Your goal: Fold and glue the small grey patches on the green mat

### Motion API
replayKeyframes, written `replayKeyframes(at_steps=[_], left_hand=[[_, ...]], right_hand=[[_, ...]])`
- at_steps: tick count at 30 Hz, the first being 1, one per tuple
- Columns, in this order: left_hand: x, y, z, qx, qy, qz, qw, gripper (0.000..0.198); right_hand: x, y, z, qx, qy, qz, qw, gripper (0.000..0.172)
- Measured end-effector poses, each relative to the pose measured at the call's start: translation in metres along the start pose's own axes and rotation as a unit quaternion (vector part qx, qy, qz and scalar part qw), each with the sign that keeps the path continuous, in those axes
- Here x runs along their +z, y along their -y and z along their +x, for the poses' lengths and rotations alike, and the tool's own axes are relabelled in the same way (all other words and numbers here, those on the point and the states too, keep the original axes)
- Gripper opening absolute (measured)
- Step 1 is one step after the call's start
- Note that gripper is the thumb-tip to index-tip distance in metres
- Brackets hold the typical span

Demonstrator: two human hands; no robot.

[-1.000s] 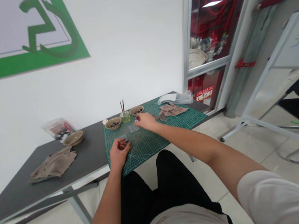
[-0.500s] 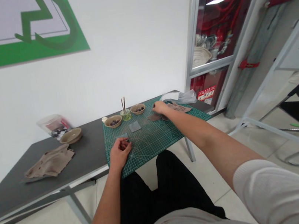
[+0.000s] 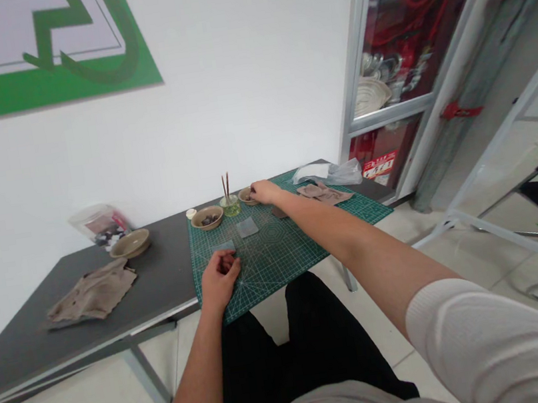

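At the far edge of the green cutting mat [image 3: 278,261], the right hand [image 3: 263,192] is stretched out on a long arm, fingers gathered at the rim of a small ceramic bowl [image 3: 246,196] (whether anything is held there cannot be told). Near the mat's left side, the left hand [image 3: 221,279] is kept curled, fingers together, just beside a small grey square [image 3: 224,246].

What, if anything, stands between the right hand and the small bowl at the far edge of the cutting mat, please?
Nothing visible does: the right hand reaches the rim of the small bowl, with no object between them on the green cutting mat.
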State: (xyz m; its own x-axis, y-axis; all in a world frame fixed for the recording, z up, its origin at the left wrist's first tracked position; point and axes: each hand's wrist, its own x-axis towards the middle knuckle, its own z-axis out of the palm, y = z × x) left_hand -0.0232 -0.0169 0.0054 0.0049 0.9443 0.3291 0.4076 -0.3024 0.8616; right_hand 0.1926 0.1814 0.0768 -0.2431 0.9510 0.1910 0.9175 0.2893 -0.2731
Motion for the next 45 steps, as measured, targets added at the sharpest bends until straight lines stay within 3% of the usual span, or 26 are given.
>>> replayKeyframes(at_steps=[7, 13, 16, 19, 21, 23, 25, 28, 32, 36, 45], left_hand=[[-0.001, 0.002, -0.001, 0.006, -0.004, -0.015, 1.0, 0.028], [-0.002, 0.003, -0.002, 0.004, -0.009, -0.05, 0.999, 0.027], [-0.002, 0.003, -0.002, 0.002, -0.015, -0.077, 0.997, 0.026], [-0.001, 0.004, -0.002, 0.007, -0.018, -0.085, 0.996, 0.025], [-0.001, 0.004, -0.002, 0.01, -0.018, -0.075, 0.997, 0.023], [-0.001, 0.003, -0.002, 0.01, -0.016, -0.064, 0.998, 0.021], [-0.001, 0.001, -0.003, 0.009, -0.015, -0.062, 0.998, 0.02], [-0.002, -0.001, -0.004, 0.01, -0.021, -0.074, 0.997, 0.017], [-0.003, 0.0, -0.005, 0.005, -0.032, -0.091, 0.995, 0.018], [-0.003, 0.0, -0.006, 0.01, -0.014, -0.058, 0.998, 0.017], [-0.002, -0.005, -0.007, 0.003, -0.001, -0.038, 0.999, 0.016]], right_hand=[[0.018, 0.001, 0.014, 0.023, 0.026, -0.021, 0.999, 0.035], [0.018, -0.003, 0.027, 0.081, 0.024, -0.038, 0.996, 0.039], [0.014, 0.0, 0.019, 0.103, 0.003, -0.037, 0.994, 0.036], [0.01, 0.015, -0.008, 0.059, -0.084, -0.042, 0.994, 0.033], [0.009, 0.034, -0.03, -0.06, -0.149, -0.055, 0.986, 0.031], [0.01, 0.058, -0.044, -0.206, -0.128, -0.046, 0.969, 0.028], [0.011, 0.084, -0.046, -0.258, -0.111, -0.02, 0.96, 0.028], [0.016, 0.118, -0.024, -0.244, -0.073, -0.019, 0.967, 0.031], [0.029, 0.144, 0.015, -0.216, 0.044, -0.071, 0.973, 0.034], [0.043, 0.149, 0.034, -0.198, 0.134, -0.101, 0.966, 0.042], [0.056, 0.147, 0.056, -0.2, 0.188, -0.103, 0.956, 0.04]])
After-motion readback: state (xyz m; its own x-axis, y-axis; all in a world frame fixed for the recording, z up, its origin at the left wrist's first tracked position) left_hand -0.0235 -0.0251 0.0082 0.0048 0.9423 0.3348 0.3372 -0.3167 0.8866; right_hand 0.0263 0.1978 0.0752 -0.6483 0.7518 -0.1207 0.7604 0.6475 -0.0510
